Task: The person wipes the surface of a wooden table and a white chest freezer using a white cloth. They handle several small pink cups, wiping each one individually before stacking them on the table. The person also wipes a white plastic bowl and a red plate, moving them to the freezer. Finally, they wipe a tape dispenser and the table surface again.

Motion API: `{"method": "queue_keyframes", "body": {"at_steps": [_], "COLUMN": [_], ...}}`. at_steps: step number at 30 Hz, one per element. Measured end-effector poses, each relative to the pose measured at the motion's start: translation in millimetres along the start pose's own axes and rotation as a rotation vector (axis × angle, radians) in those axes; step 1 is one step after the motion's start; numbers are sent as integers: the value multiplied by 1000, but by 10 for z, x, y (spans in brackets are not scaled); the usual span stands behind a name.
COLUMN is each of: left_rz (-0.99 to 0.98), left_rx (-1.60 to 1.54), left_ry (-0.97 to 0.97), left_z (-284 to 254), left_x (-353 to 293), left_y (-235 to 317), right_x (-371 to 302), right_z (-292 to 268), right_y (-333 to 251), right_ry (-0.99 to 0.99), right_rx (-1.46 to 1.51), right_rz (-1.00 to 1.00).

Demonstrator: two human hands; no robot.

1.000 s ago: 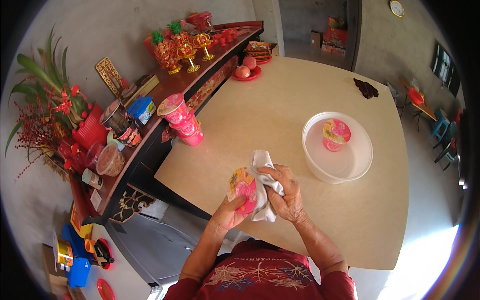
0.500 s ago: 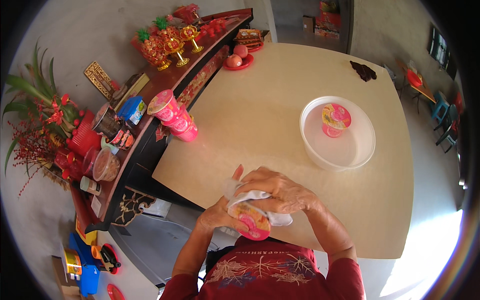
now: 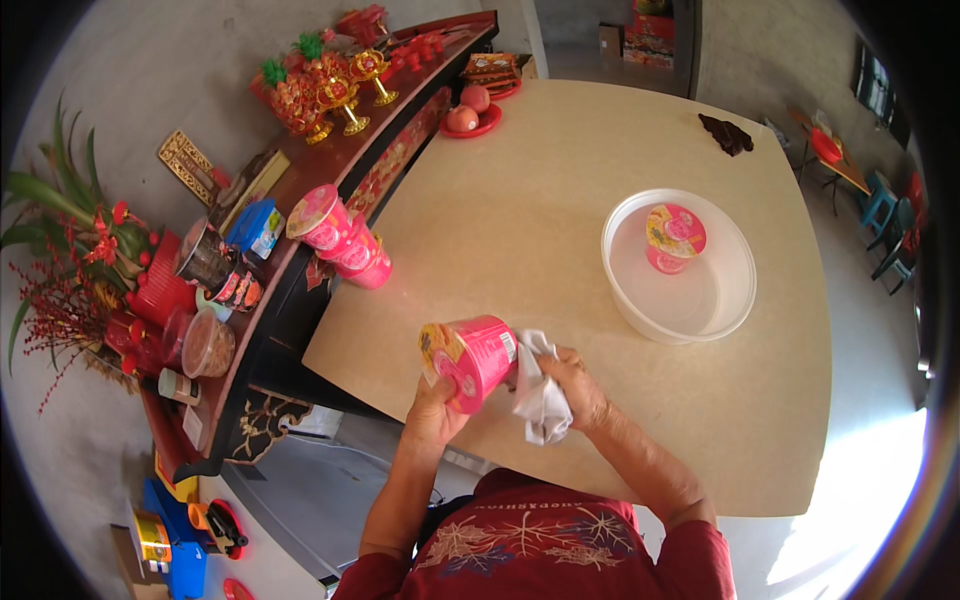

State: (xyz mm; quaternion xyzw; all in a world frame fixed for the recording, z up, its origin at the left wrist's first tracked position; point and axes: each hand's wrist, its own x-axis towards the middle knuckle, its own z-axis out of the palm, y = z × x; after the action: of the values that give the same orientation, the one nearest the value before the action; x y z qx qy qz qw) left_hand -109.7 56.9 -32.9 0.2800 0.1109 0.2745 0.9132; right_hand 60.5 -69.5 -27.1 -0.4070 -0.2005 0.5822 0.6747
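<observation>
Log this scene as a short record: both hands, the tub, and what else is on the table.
Left hand: gripping a tilted pink cup
Right hand: holding a white cloth beside that cup's base
White tub: one upright pink cup inside
Table's left side: stacked pink cups
Table's far side: red plate with round fruit
Far right: dark crumpled item

Harsh glare on floor point(image 3: 848, 490) lwr R, fisheye-bent edges.
</observation>
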Motion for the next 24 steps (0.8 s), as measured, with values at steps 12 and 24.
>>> {"method": "queue_keyframes", "body": {"at_steps": [12,24], "left_rz": [71,240], "left_rx": [209,442], "left_ry": [35,-46], "left_z": [513,370], "left_x": [-52,-148], "left_y": [100,237], "right_x": [-173,-351], "right_z": [119,162], "right_y": [201,-161], "right_ry": [151,86], "right_rx": [-829,-457], "right_rz": [-666,-363]}}
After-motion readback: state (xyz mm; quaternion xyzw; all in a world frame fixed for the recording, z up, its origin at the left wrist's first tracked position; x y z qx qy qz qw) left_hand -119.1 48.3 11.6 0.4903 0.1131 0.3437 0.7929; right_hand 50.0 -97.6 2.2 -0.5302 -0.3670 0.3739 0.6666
